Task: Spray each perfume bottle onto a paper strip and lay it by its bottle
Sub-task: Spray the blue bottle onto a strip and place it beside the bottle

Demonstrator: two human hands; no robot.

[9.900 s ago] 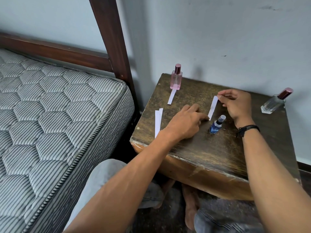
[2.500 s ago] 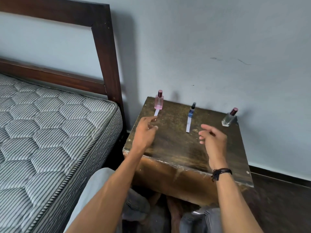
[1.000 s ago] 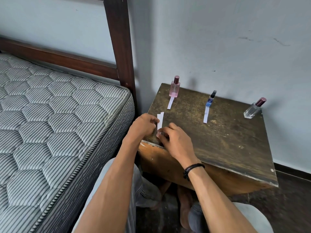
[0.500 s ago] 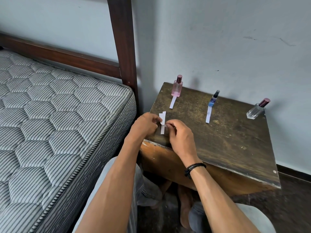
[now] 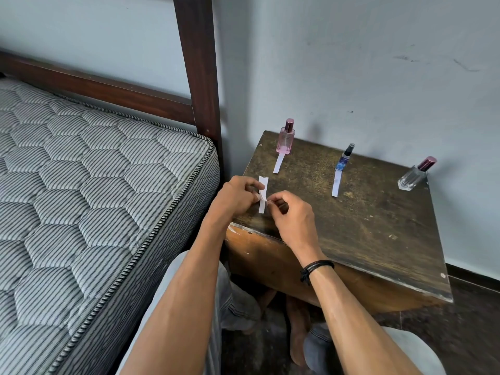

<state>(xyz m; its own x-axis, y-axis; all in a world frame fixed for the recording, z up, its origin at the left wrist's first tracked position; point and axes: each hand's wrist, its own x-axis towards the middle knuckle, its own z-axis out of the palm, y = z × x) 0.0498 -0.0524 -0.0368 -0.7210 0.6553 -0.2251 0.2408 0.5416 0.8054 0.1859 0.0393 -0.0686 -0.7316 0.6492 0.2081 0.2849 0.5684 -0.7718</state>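
Three perfume bottles stand along the back of a dark wooden bedside table (image 5: 365,226). The pink bottle (image 5: 285,138) at the left has a white paper strip (image 5: 279,163) lying in front of it. In the middle, the small blue bottle (image 5: 344,159) also has a strip (image 5: 336,183) before it. At the right, the clear bottle (image 5: 414,175) with a maroon cap has no strip beside it. Near the table's front left corner, my left hand (image 5: 238,197) and my right hand (image 5: 290,216) both pinch white paper strips (image 5: 262,194) just above the tabletop.
A striped quilted mattress (image 5: 94,198) lies to the left, with a dark wooden bedpost (image 5: 201,77) between it and the table. A grey wall stands right behind the bottles. My knees and bare feet are under the table's front edge.
Both hands have lifted the loose strips slightly off the table's left corner and are pinching them apart. Earlier, the blue bottle was set at the back with its strip.
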